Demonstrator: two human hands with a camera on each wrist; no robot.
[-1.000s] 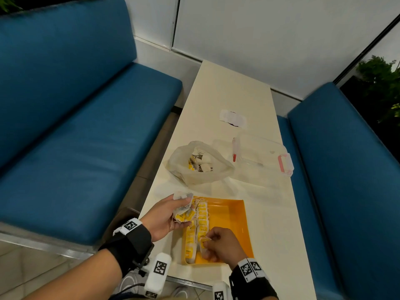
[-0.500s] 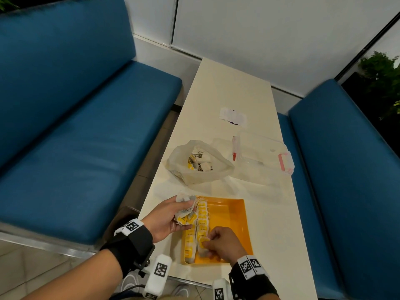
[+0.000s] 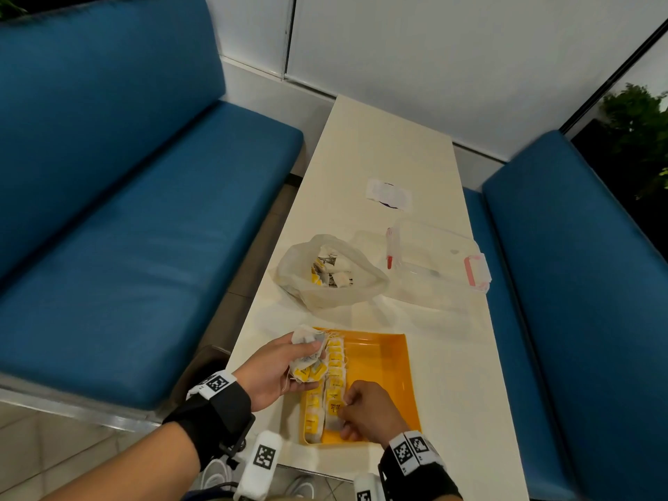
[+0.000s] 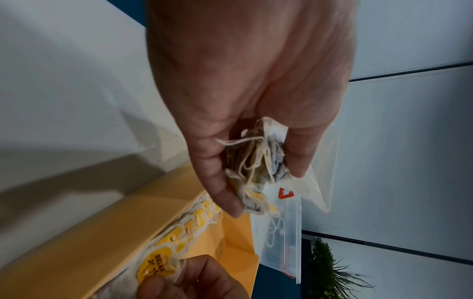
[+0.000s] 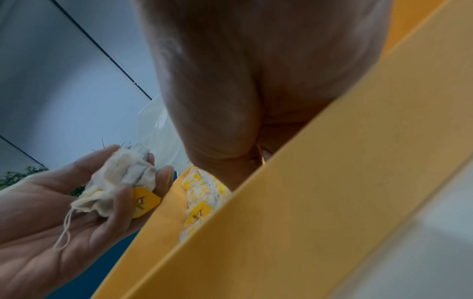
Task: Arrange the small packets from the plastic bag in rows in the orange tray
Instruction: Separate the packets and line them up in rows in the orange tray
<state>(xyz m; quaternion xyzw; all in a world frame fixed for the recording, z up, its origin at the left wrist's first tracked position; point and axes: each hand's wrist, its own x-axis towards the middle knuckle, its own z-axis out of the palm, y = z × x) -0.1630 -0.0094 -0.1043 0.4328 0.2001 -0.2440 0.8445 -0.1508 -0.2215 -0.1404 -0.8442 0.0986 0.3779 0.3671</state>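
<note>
An orange tray [image 3: 383, 363] lies at the table's near end, with two rows of yellow-tagged packets [image 3: 334, 370] along its left side. My left hand [image 3: 289, 363] hovers over the tray's left rim and grips a bunch of packets [image 3: 307, 359] [image 4: 256, 161] [image 5: 122, 178] with loose strings. My right hand [image 3: 347, 410] is low in the tray's near part, fingertips pinching a packet [image 3: 334, 410] [image 4: 155, 267] at the near end of the second row. A translucent plastic bag [image 3: 325, 276] holding more packets sits beyond the tray.
A clear lidded box with pink clips [image 3: 437, 262] stands right of the bag, and a white paper scrap [image 3: 388, 195] lies farther up the cream table [image 3: 383, 146]. Blue benches [image 3: 126, 229] flank the table on both sides.
The right hand has shifted slightly toward the near end of the second row while holding its packet. The left hand keeps its bunch in about the same place.
</note>
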